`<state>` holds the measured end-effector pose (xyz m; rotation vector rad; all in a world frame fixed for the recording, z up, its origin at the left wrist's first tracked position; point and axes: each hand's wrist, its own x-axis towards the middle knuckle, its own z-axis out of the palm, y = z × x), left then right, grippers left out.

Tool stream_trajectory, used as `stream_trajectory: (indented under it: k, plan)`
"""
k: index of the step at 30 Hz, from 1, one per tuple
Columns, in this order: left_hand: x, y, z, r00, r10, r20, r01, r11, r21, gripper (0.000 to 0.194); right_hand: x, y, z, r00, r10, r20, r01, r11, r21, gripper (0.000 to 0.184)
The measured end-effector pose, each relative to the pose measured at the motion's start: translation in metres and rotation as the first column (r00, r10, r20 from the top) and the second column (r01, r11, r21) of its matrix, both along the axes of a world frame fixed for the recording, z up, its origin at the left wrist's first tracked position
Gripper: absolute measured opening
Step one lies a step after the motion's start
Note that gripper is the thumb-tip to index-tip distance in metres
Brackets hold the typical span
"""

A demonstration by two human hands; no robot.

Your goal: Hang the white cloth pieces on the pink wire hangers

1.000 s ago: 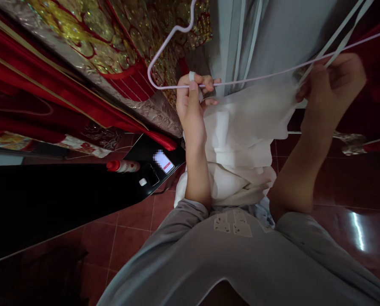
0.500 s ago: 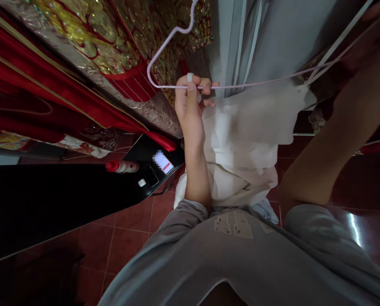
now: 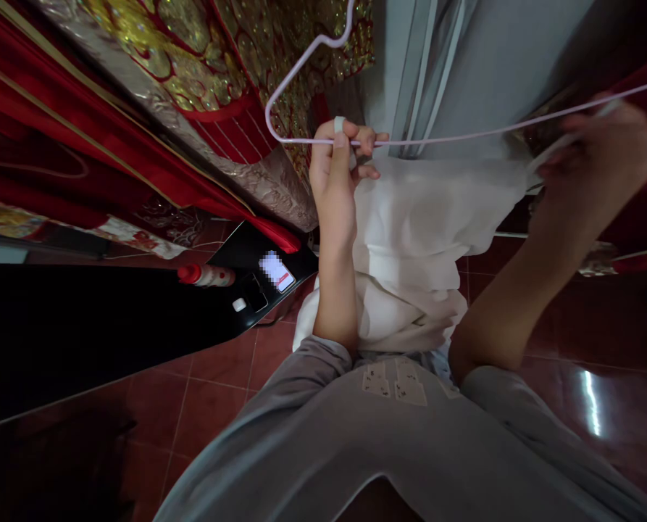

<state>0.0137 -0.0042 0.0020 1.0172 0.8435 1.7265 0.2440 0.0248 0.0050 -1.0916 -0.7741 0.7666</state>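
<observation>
Two bare hands at one pale pink hanger (image 3: 437, 139), stretched across the upper part of the frame from just left of centre to the right edge, with the bend toward the hook at top centre. Near centre, the left hand (image 3: 334, 167) — nearly closed, bar pinched between thumb and forefinger, other fingers loosely spread to the right. White band (image 3: 339, 125) across the forefinger, close to the bar. Toward the upper right, the right hand (image 3: 606, 152), blurred, fingers bent in at the far stretch of the bar, pale strap (image 3: 551, 151) running up to the fingertips; cannot tell whether closed on strap or bar.

Directly below the bar, in mid-frame, a white garment (image 3: 410, 225), spread in loose layers between the forearms and bunched lower down near the grey shirt (image 3: 312, 449). Behind, at upper right of centre, grey cloth (image 3: 497, 65) with long pale strips just to the left. Across the upper left, gold-sequined red clothing (image 3: 193, 65), slanting down to the right.

At left, a black tabletop (image 3: 84, 326), and near the right end — a red-capped bottle (image 3: 209, 275) on its side, small white case (image 3: 239, 304), dark flat device (image 3: 256, 293), lit phone (image 3: 277, 272), part of the screen pixelated. Below, red floor tiles (image 3: 219, 355), with a bright streak of reflected light (image 3: 591, 402) at lower right.
</observation>
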Motion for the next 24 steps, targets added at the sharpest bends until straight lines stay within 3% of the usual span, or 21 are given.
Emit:
stream_trajectory:
  k: [5, 10, 13, 17, 21, 24]
  plan:
    - [0.000, -0.003, 0.002, 1.000, -0.019, 0.016, 0.019, 1.000, -0.012, 0.022, -0.054, -0.008, -0.007, 0.977, 0.210, 0.028, -0.212, 0.973, 0.091, 0.027]
    - [0.000, -0.005, 0.004, 0.997, -0.063, 0.049, 0.062, 0.998, 0.007, 0.025, -0.068, -0.009, -0.005, 0.946, 0.323, -0.005, -0.320, 0.940, 0.118, 0.029]
    - [0.004, -0.006, 0.005, 0.997, -0.068, 0.029, 0.069, 0.997, -0.040, 0.025, -0.065, -0.011, -0.004, 0.950, 0.309, -0.045, -0.301, 0.944, 0.135, 0.020]
    - [0.004, -0.004, 0.000, 0.998, -0.047, 0.039, 0.049, 0.998, -0.048, 0.022, -0.066, -0.013, -0.001, 0.968, 0.240, -0.072, -0.227, 0.963, 0.148, 0.021]
    - [-0.011, -0.002, -0.009, 0.994, 0.076, 0.081, -0.076, 0.997, -0.003, 0.014, -0.067, -0.014, -0.002, 0.973, 0.219, -0.075, -0.206, 0.967, 0.152, 0.023]
    - [-0.028, -0.003, -0.009, 0.980, 0.188, 0.068, -0.188, 0.982, -0.005, 0.020, -0.066, -0.013, -0.005, 0.972, 0.224, -0.071, -0.213, 0.967, 0.141, 0.022]
